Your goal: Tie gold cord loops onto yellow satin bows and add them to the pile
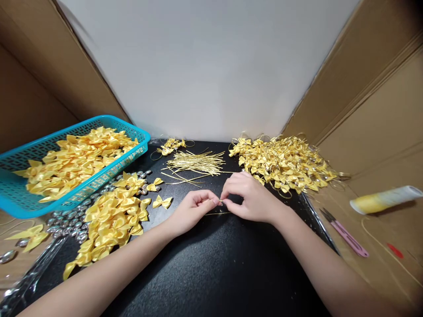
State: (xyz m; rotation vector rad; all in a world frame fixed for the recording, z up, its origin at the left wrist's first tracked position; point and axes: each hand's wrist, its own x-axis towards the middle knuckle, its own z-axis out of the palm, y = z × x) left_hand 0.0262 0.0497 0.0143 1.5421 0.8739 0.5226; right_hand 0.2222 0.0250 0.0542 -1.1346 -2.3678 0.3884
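My left hand (194, 209) and my right hand (249, 197) meet over the middle of the black work surface. Both pinch, fingertips almost touching, on a thin gold cord (216, 214), part of which shows just below the fingers. Most of what lies between the fingertips is hidden. Beyond them is a bundle of cut gold cords (196, 163). A single yellow satin bow (162, 202) lies left of my left hand, beside a heap of similar bows (110, 215). Past my right hand rises a large pile of bows with cord loops (280, 160).
A turquoise basket (145, 137) full of yellow bows stands at the left, with shiny silver beads (68, 223) along its near side. Pink-handled snips (346, 237) and a yellow-white tube (385, 199) lie on cardboard at the right. Cardboard walls flank the black board (211, 273).
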